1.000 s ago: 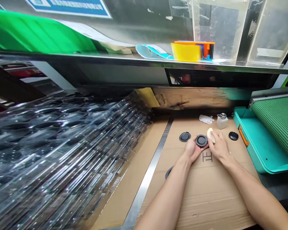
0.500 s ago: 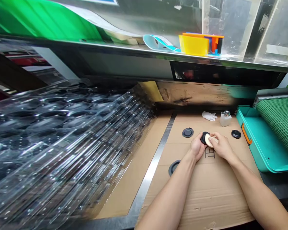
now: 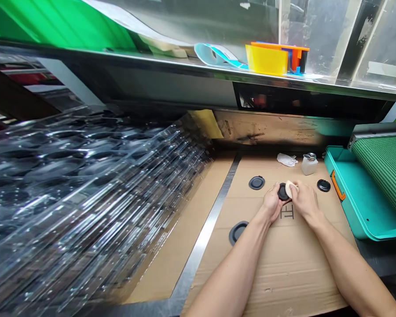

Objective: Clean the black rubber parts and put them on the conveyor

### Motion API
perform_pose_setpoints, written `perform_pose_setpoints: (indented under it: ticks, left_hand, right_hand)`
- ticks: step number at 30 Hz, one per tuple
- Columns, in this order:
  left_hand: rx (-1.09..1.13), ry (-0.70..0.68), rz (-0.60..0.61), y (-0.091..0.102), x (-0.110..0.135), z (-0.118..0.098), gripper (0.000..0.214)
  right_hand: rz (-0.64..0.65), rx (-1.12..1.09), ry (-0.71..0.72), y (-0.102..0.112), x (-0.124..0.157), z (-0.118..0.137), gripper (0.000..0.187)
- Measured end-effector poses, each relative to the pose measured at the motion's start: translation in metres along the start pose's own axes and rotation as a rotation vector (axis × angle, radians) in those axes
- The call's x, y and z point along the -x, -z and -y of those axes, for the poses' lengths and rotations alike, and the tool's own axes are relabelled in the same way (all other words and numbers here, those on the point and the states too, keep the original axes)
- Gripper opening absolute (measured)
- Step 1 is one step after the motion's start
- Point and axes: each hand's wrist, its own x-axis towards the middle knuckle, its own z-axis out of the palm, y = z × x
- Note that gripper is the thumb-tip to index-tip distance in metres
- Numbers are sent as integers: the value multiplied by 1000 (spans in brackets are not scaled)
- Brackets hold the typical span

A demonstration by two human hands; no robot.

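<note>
Between the fingers of my left hand (image 3: pixel 272 203) is a black round disc (image 3: pixel 283 192), held just above the cardboard sheet (image 3: pixel 284 264). My right hand (image 3: pixel 305 199) pinches a cream round pad (image 3: pixel 289 188) at the disc's right edge; whether pad and disc touch I cannot tell for sure. A dark round lid-like piece (image 3: pixel 257 182) lies left of my hands. Another black disc (image 3: pixel 324 185) rests to their right. Beside my left forearm is a larger dark ring-shaped piece (image 3: pixel 238 232), partly covered by the arm.
Stacked clear plastic trays (image 3: pixel 119 198) fill the left side. A small white bottle (image 3: pixel 309 164) and a crumpled white cloth (image 3: pixel 287 159) stand behind my hands. At the right are a teal bin (image 3: pixel 366 198) and a green conveyor belt (image 3: pixel 389 167). A shelf above holds a yellow container (image 3: pixel 266 59).
My right hand has tilted the cream pad and drawn it toward the disc's right edge, so more of the disc shows. My left hand still holds the disc.
</note>
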Motion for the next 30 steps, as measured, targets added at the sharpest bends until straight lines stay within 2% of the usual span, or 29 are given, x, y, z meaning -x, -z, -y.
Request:
perform_pose_setpoints:
  ticks: [3, 7, 12, 16, 21, 24, 28, 30]
  left_hand:
    - [24, 41, -6, -1, 0, 2, 30]
    - [5, 51, -23, -1, -1, 3, 27]
    - [50, 43, -16, -2, -1, 2, 26]
    - [13, 36, -15, 0, -1, 3, 28]
    - [58, 50, -13, 3, -1, 6, 28]
    - [45, 36, -14, 4, 1, 6, 34]
    - [60, 100, 20, 3, 5, 4, 39]
    - [55, 96, 21, 3, 7, 4, 39]
  right_hand:
    - [49, -54, 117, -6, 1, 1, 26]
    - [-8, 30, -12, -8, 0, 0, 24]
    - [45, 7, 45, -12, -4, 7, 23]
    - [19, 158, -106, -12, -7, 10, 27]
    - [95, 214, 12, -9, 2, 14, 28]
    - [62, 256, -92, -9, 3, 16, 31]
    - [68, 264, -38, -10, 3, 17, 34]
    - [59, 281, -96, -10, 3, 16, 38]
